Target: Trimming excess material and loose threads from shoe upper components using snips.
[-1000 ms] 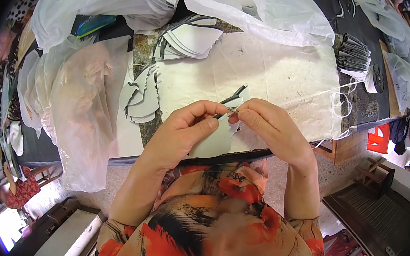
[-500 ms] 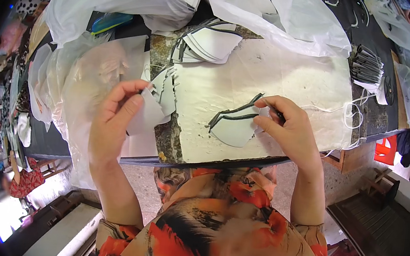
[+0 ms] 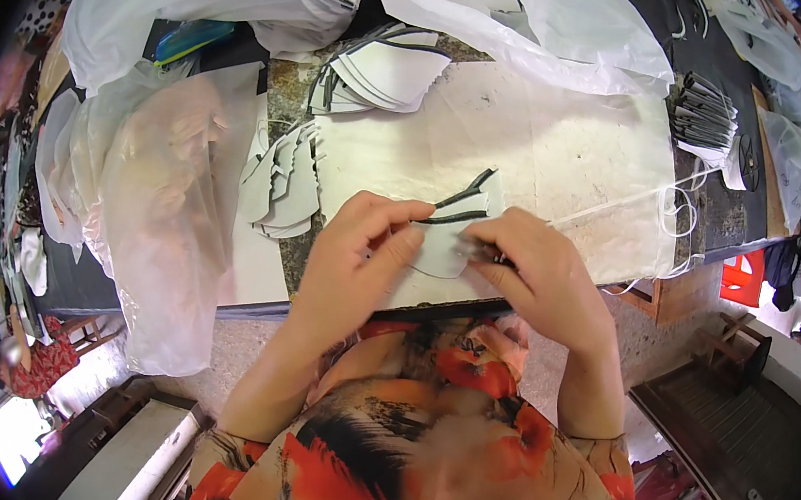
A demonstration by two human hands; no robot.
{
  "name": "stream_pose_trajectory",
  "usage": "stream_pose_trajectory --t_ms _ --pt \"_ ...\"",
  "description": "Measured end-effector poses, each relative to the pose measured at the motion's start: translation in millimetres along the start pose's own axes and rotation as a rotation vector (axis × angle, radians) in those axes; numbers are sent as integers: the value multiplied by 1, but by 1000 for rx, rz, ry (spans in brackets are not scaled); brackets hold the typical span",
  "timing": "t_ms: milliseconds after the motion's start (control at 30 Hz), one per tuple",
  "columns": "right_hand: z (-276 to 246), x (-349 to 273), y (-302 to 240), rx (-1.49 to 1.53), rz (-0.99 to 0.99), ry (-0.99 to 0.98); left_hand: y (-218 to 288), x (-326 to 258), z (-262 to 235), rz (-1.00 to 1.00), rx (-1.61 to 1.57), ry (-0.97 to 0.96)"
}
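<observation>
Far left of the grip, a clear plastic bag (image 3: 165, 216) slumps over the table edge, its contents too hazy to name. Nearer, a fanned stack of white cut pieces (image 3: 279, 184) lies just beside the left hand (image 3: 361, 256), whose fingers pinch a white curved piece with dark edging (image 3: 445, 240) over the pale worktable (image 3: 566, 160). The right hand (image 3: 539, 274) grasps the piece's other side; its fingertips hide that edge. Well right sits a bundle of dark strips (image 3: 705, 116).

Cluttered worktable (image 3: 566, 160), grey concrete floor (image 3: 243, 356), red stool (image 3: 742, 282)
</observation>
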State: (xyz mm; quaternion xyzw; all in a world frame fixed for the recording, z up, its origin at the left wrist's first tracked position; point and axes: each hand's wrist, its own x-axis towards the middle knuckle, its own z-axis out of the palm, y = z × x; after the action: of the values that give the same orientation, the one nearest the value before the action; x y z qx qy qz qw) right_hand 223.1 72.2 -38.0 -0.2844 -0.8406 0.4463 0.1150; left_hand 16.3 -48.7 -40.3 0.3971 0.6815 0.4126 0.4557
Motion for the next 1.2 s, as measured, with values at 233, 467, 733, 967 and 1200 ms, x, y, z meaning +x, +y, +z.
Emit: stream_pose_trajectory --t_ms 233,467,733,967,1200 --pt "8 -7 -2 -87 -189 -20 12 24 0 -163 -438 -312" --pt "11 -8 -2 -58 -207 -27 1 25 7 -189 -436 -331" --pt "9 -7 -21 438 358 71 -1 18 9 -191 -455 -243" --pt "21 -8 -14 456 292 165 0 -3 8 47 -134 -119" --pt "36 -16 -17 522 343 183 -31 -20 13 512 471 173"
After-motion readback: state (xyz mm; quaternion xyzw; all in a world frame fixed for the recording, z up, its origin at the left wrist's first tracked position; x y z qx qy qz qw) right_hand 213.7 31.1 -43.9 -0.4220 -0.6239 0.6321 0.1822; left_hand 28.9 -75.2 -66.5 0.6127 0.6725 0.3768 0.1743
